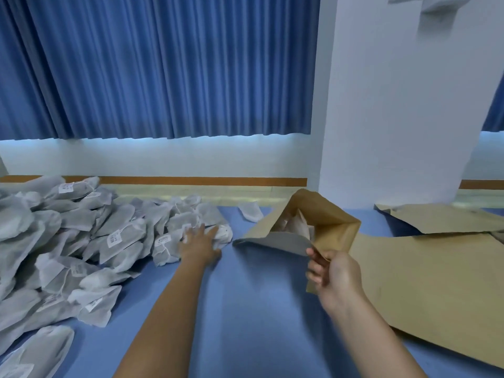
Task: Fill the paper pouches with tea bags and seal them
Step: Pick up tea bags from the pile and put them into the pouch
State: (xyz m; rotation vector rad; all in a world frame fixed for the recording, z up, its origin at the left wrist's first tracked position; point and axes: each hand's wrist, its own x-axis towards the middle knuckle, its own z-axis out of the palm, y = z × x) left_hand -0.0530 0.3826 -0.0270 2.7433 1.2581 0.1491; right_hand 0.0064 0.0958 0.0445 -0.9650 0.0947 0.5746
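Observation:
A big heap of grey-white tea bags (81, 241) covers the left of the blue surface. My left hand (200, 242) reaches onto the heap's right edge, its fingers spread over one tea bag (222, 236). A brown paper pouch (311, 219) lies open in the middle, mouth toward the heap, with a few tea bags showing inside. My right hand (331, 274) pinches the near edge of the pouch's mouth and holds it open.
Flat brown paper pouches (425, 282) lie stacked at the right, more of them behind (441, 218). One stray tea bag (251, 211) sits near the far edge. A white pillar (395, 118) and blue curtains stand behind the table.

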